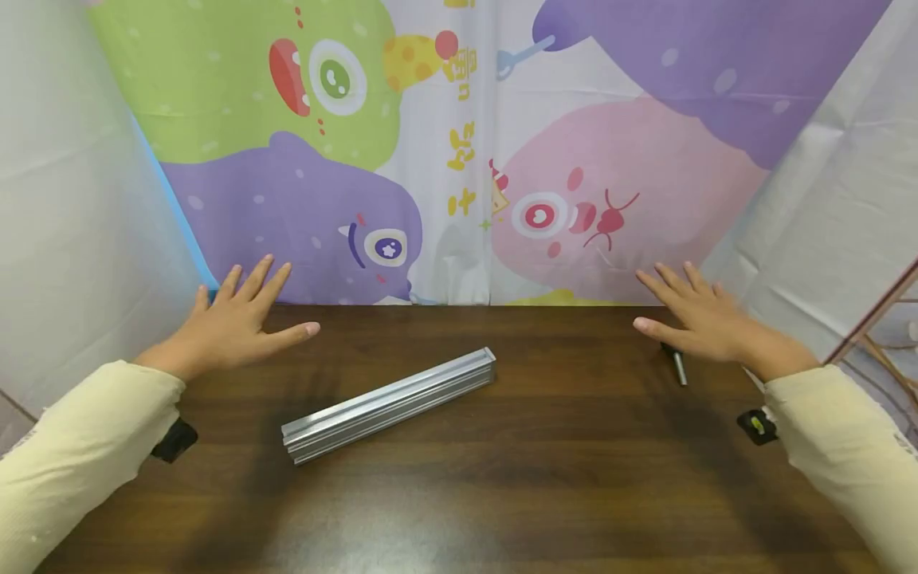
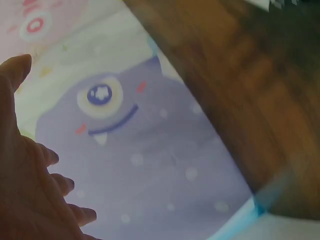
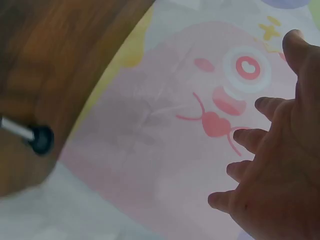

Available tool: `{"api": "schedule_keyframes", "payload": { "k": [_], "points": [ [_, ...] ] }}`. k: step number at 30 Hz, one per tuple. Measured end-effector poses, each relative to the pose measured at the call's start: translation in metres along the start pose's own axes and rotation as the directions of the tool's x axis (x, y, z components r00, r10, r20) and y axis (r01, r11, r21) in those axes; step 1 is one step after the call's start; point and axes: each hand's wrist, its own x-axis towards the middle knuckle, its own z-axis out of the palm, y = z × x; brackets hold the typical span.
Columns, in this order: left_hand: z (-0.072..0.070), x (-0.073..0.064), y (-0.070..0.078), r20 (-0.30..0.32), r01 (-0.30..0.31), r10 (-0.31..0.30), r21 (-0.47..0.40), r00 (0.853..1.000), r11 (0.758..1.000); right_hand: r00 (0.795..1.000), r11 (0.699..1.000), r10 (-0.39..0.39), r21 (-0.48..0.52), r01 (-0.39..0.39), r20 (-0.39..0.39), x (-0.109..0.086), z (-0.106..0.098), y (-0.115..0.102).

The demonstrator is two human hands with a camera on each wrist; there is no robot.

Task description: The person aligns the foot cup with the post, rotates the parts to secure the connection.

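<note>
A silver aluminium profile bar (image 1: 390,405) with grooved sides lies at a slant on the brown table, left of the middle. My left hand (image 1: 237,319) is held over the table's far left, fingers spread and holding nothing. Over the far right, my right hand (image 1: 696,315) is spread too, with nothing in it. Just below that hand in the head view lies a small tool with a metal shaft (image 1: 680,368), its dark end partly hidden by the hand. The right wrist view shows its round dark end (image 3: 42,140) near the table edge.
A cloth printed with cartoon monsters (image 1: 344,207) hangs along the table's back edge. White fabric walls (image 1: 57,159) stand at both sides, and a brown rack (image 1: 878,343) shows at the far right. The wooden table (image 1: 545,478) reaches toward me.
</note>
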Motion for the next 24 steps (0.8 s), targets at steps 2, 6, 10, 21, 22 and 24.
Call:
{"api": "schedule_keyframes", "payload": {
  "k": [2, 6, 10, 21, 22, 24],
  "points": [
    [0.006, 0.001, 0.007, 0.000, -0.021, 0.021, -0.017, 1.000, 1.000, 0.999, 0.999, -0.030, 0.034, 0.030, -0.014, 0.002, 0.005, 0.001],
    [0.023, 0.004, 0.023, 0.007, -0.068, 0.069, -0.045, 0.998, 0.997, 0.996, 0.982, -0.075, 0.169, 0.081, -0.044, 0.006, 0.023, -0.004],
    [0.047, 0.005, 0.040, 0.004, -0.118, 0.119, -0.092, 0.993, 0.989, 0.995, 0.937, -0.082, 0.337, 0.095, -0.054, 0.010, 0.048, -0.014],
    [0.124, 0.007, 0.062, 0.002, -0.216, 0.220, -0.193, 0.975, 0.957, 0.989, 0.733, -0.132, 0.666, 0.138, -0.060, 0.020, 0.135, -0.058],
    [0.129, 0.008, 0.063, -0.001, -0.224, 0.229, -0.197, 0.973, 0.954, 0.990, 0.719, -0.132, 0.682, 0.135, -0.056, 0.021, 0.140, -0.061],
    [0.138, 0.012, 0.064, -0.019, -0.231, 0.232, -0.202, 0.972, 0.952, 0.990, 0.680, -0.135, 0.722, 0.128, -0.049, 0.022, 0.149, -0.067]
  ]
}}
